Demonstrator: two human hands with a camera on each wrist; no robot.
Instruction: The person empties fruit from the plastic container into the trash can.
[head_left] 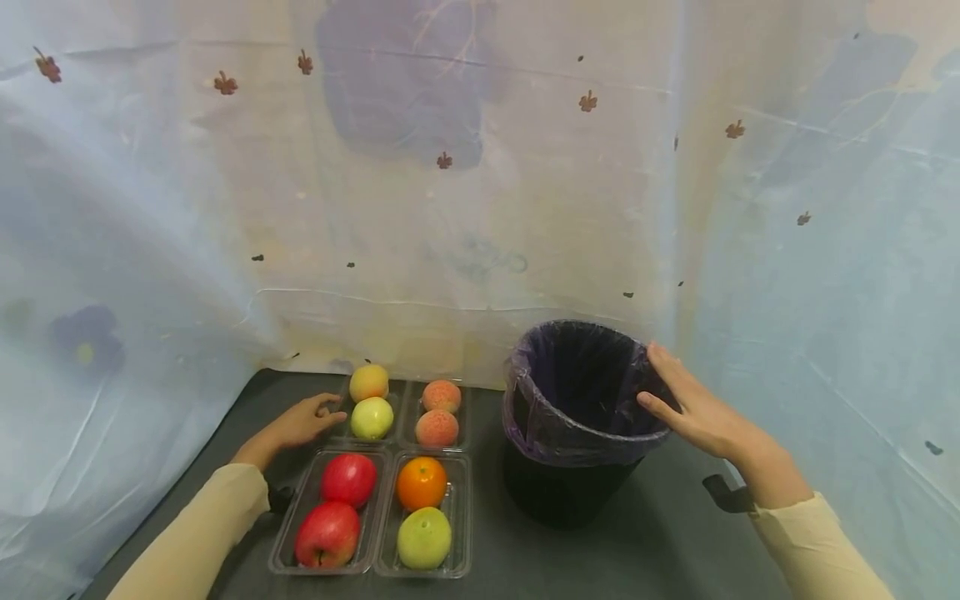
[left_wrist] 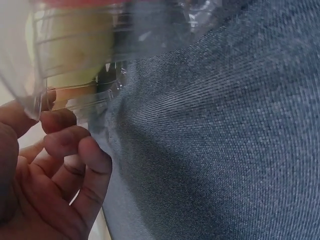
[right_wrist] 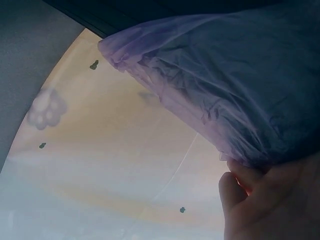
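My left hand [head_left: 303, 421] is at the left edge of the back-left clear plastic tray [head_left: 335, 432]. In the left wrist view, its thumb and curled fingers pinch the tray corner. A yellow-orange fruit [head_left: 369, 382] and a yellow-green fruit [head_left: 372, 418] sit in that tray. My right hand [head_left: 701, 412] rests on the right rim of a black trash bin [head_left: 562, 483], fingers fairly straight and thumb over the opening. A purple plastic liner [head_left: 577, 446] is folded over the rim; in the right wrist view fingers touch its outside.
Three more clear trays stand close together. One holds two peaches [head_left: 437, 427], another two red apples [head_left: 327, 534], and the third an orange [head_left: 422, 483] with a green round fruit [head_left: 424, 538]. Patterned curtains [head_left: 480, 208] surround the dark table [head_left: 637, 550].
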